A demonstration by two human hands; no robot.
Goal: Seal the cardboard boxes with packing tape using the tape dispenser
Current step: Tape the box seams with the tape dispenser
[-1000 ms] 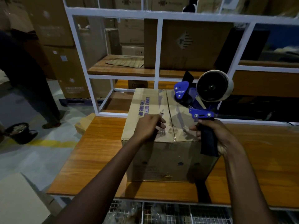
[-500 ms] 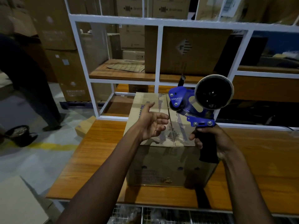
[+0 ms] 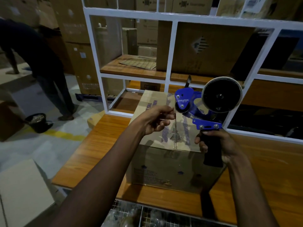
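A closed cardboard box (image 3: 165, 164) with printed flaps stands on the wooden table (image 3: 101, 154). My right hand (image 3: 218, 145) grips the black handle of a blue tape dispenser (image 3: 195, 110) held above the box, its tape roll (image 3: 222, 95) to the right. My left hand (image 3: 157, 120) is raised at the dispenser's front roller, thumb and fingers pinching the clear tape end there. The tape itself is barely visible.
A white metal shelf frame (image 3: 172, 51) with large boxes stands behind the table. Another person (image 3: 41, 66) bends over on the floor at the left, near a black bucket (image 3: 36, 122). Flat cardboard (image 3: 21, 190) lies at the lower left. A wire basket (image 3: 147, 215) sits under the table.
My left hand left the box top and rose to the dispenser's front, closing on the tape end. The dispenser lifted slightly and tilted toward that hand.
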